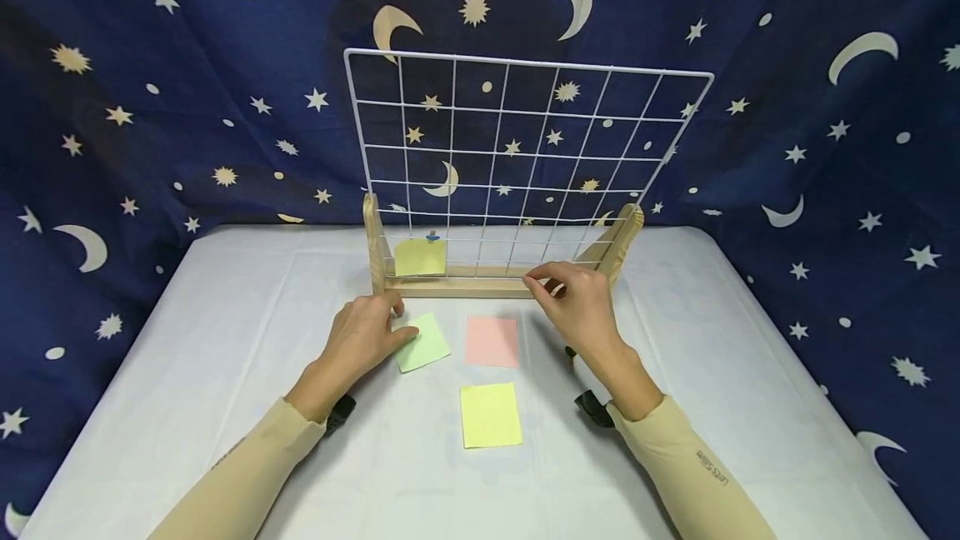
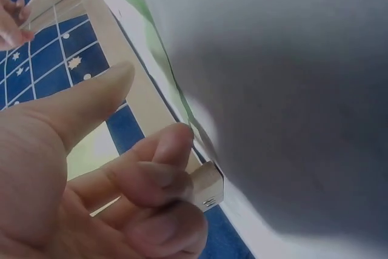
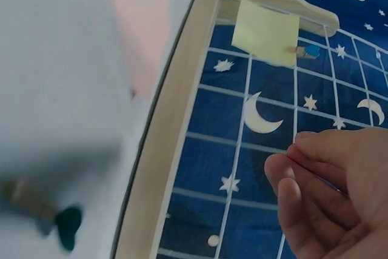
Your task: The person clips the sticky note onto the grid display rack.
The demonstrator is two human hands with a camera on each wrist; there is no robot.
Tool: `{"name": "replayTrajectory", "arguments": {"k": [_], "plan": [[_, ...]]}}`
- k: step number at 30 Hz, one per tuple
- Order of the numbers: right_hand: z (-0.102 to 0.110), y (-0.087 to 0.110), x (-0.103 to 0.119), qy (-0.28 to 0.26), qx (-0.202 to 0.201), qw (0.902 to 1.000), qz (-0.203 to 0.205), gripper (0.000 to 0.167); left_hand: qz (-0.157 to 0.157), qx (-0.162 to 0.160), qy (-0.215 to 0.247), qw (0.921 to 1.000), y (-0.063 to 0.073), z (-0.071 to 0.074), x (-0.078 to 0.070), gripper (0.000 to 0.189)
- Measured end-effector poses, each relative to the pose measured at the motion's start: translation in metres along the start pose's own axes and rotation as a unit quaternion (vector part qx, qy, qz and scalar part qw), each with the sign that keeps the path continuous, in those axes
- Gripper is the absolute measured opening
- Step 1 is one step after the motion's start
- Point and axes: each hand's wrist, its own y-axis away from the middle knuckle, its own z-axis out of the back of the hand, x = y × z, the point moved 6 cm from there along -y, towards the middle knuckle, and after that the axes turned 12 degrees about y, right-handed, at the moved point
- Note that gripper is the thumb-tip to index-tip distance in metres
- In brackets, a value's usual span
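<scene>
Pale green, the skewed note [image 1: 427, 346] lies on the white cloth [image 1: 225, 340] in front of the left part of the wire grid [image 1: 536, 156]. Nearly square, it shows no clear long axis; one corner points towards the grid, and its edges slant to it. The left hand [image 1: 365, 330] is at the note's left, thumb tip over its edge, fingers loosely bent and grasping nothing. The right hand [image 1: 581, 302] is before the grid's lower part, right of its middle, thumb and forefinger tips together; whether they pinch a wire or nothing, I cannot tell. A pink note [image 1: 491, 342] lies in front of the grid's middle, roughly square to it, with a bright yellow note [image 1: 491, 415] farther from it. A green-heart peg [image 3: 33, 201] lies before the grid's right part, its long axis towards it, heart end nearest. The wooden stand [image 1: 457, 287] holds the grid, and a blue-topped peg [image 3: 308, 51] fixes a pale yellow note [image 1: 420, 258] low on the grid's left, longer side along the horizontal wires.
</scene>
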Motion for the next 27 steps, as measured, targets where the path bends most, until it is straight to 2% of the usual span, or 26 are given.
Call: {"name": "replayTrajectory", "arguments": {"k": [5,8,23,27], "plan": [[0.007,0.014,-0.016,0.018,0.002,0.9998,-0.01,0.006,0.021,0.025,-0.005,0.9994,0.002,-0.003,0.004,0.048],[0.011,0.022,-0.025,0.028,0.006,0.9995,-0.015,0.006,0.03,0.033,-0.01,0.9989,0.003,-0.004,0.006,0.051],[0.032,0.051,-0.073,0.077,0.032,0.995,-0.055,0.005,0.023,0.037,-0.004,0.9991,0.006,-0.005,0.006,0.037],[0.037,0.057,-0.083,0.084,0.034,0.9946,-0.051,0.005,0.017,0.038,0.007,0.9991,0.006,-0.006,0.005,0.035]]}}
